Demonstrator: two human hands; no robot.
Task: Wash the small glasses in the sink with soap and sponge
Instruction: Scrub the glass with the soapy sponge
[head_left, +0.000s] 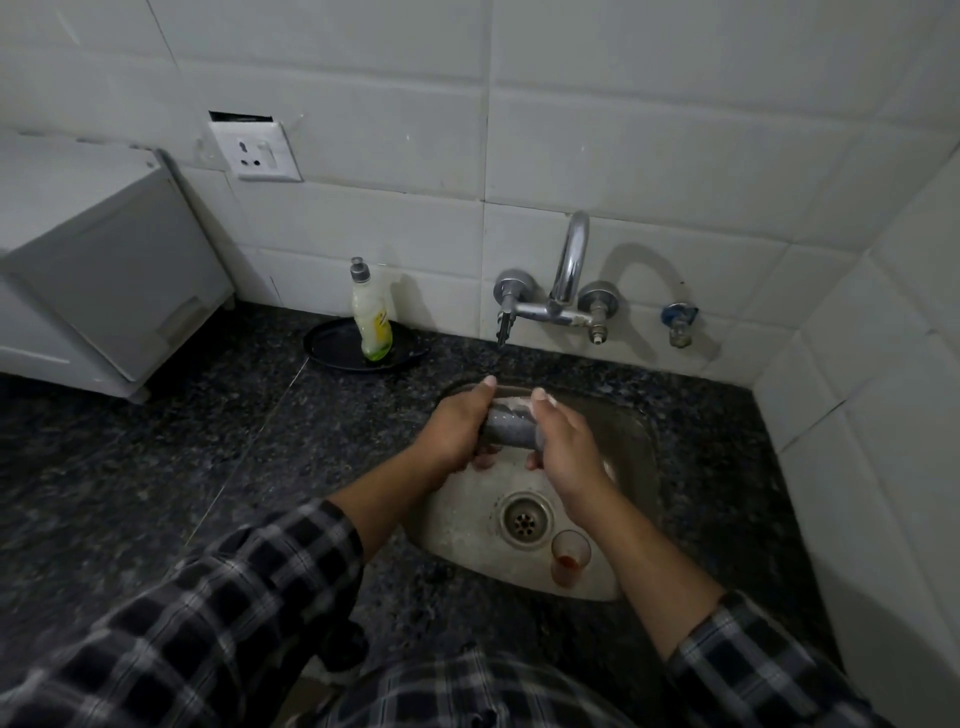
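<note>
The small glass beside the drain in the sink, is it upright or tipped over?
Upright. The small glass stands on its base in the sink, open rim up, reddish residue at the bottom.

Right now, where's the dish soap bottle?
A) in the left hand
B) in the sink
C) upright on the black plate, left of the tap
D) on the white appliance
C: the soap bottle stands upright on the black plate on the counter, left of the tap; the left hand and right hand grip a grey soapy object over the sink.
</note>
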